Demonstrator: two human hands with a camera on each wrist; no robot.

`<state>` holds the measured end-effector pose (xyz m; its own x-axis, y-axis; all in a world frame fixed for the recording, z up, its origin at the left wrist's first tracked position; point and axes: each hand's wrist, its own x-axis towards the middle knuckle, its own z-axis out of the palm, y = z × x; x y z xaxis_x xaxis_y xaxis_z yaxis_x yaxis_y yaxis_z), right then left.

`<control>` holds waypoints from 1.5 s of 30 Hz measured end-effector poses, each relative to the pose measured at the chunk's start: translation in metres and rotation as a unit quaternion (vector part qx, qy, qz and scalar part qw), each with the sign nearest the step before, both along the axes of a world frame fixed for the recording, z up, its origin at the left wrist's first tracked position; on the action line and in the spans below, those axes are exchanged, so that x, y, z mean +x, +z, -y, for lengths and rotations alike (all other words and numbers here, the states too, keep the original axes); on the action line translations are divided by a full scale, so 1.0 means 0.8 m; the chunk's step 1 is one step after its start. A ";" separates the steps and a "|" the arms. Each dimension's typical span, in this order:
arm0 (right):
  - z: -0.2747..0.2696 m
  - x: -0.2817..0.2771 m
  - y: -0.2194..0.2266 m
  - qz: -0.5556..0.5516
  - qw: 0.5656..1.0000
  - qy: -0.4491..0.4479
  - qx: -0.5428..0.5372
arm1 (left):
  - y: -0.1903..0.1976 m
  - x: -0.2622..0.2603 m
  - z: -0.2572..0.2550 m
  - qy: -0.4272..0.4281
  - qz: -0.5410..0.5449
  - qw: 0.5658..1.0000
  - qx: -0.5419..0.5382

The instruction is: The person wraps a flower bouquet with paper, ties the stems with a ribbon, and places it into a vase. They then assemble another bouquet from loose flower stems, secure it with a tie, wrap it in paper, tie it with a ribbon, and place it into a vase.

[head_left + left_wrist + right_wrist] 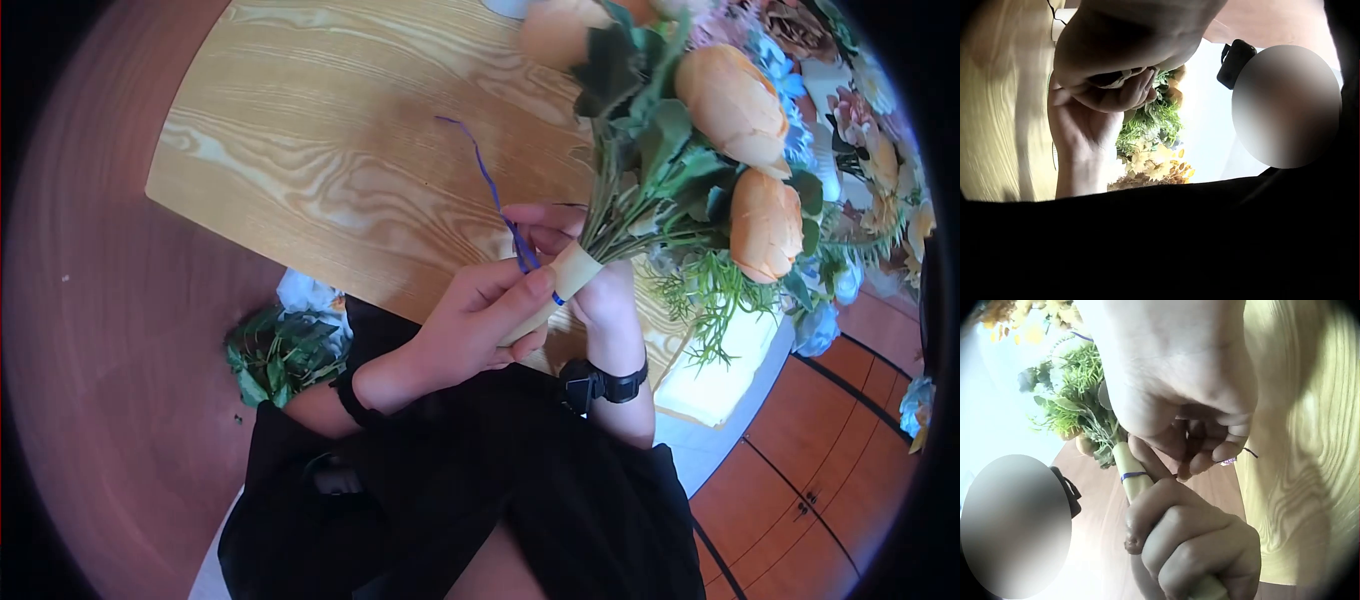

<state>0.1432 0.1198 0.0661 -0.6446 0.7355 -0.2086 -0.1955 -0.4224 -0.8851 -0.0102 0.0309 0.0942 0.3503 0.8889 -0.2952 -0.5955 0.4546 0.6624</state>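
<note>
A bouquet of peach artificial flowers (735, 105) tilts up and right, its green stems gathered in a cream paper wrap (578, 268). My left hand (465, 315) grips the wrapped stems, fingers curled round them with the thumb along the wrap. A thin purple ribbon (485, 175) circles the wrap, its loose end trailing over the table. Behind the stems, my right hand (605, 295) has its fingers curled and pinches the ribbon close to the wrap. In the right wrist view, the ribbon band (1134, 476) shows just above the left fist.
The wooden table (330, 180) lies beneath the hands. Many more artificial flowers (880, 170) crowd the right side, above a bright white pad (725, 365). Greenery and pale flowers (285, 350) sit low beyond the table's near edge. Orange cabinet doors (790, 480) stand lower right.
</note>
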 end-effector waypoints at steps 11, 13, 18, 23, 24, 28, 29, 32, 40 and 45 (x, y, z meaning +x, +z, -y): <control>0.001 -0.024 -0.016 0.106 0.992 -0.038 0.060 | -0.002 -0.003 -0.001 -0.017 -0.002 1.000 -0.013; 0.000 -0.030 -0.005 0.112 0.991 -0.065 0.045 | -0.003 -0.003 -0.002 -0.019 0.000 1.000 -0.017; -0.003 -0.027 -0.006 0.134 0.985 -0.019 0.107 | -0.003 -0.003 0.000 -0.016 0.029 0.999 -0.009; 0.001 -0.012 -0.025 -0.041 0.994 0.012 0.105 | -0.001 -0.009 0.005 -0.017 0.041 0.999 -0.028; 0.000 -0.011 -0.025 -0.043 0.989 0.028 0.136 | -0.001 -0.009 0.005 -0.017 0.046 0.998 -0.036; -0.002 -0.015 -0.024 -0.069 0.996 0.009 0.063 | -0.004 -0.010 0.006 -0.025 0.039 0.999 -0.028; -0.007 -0.018 -0.025 -0.053 0.992 0.028 0.113 | -0.005 -0.010 0.007 -0.011 0.034 0.999 -0.025; -0.001 -0.023 -0.010 0.016 0.982 -0.007 0.189 | -0.008 -0.010 0.007 0.018 0.010 1.000 -0.015; 0.010 -0.010 0.001 0.212 0.882 -0.043 0.419 | -0.005 -0.027 -0.002 0.100 -0.165 0.981 -0.011; 0.021 -0.011 -0.006 0.161 0.962 -0.095 0.198 | -0.010 -0.028 -0.001 0.088 -0.175 0.981 -0.002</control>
<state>0.1343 0.1034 0.0613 -0.4392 0.8968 -0.0536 0.0744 -0.0232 -0.9970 -0.0323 0.0319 0.0864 0.0683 0.9253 -0.3731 -0.4009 0.3679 0.8390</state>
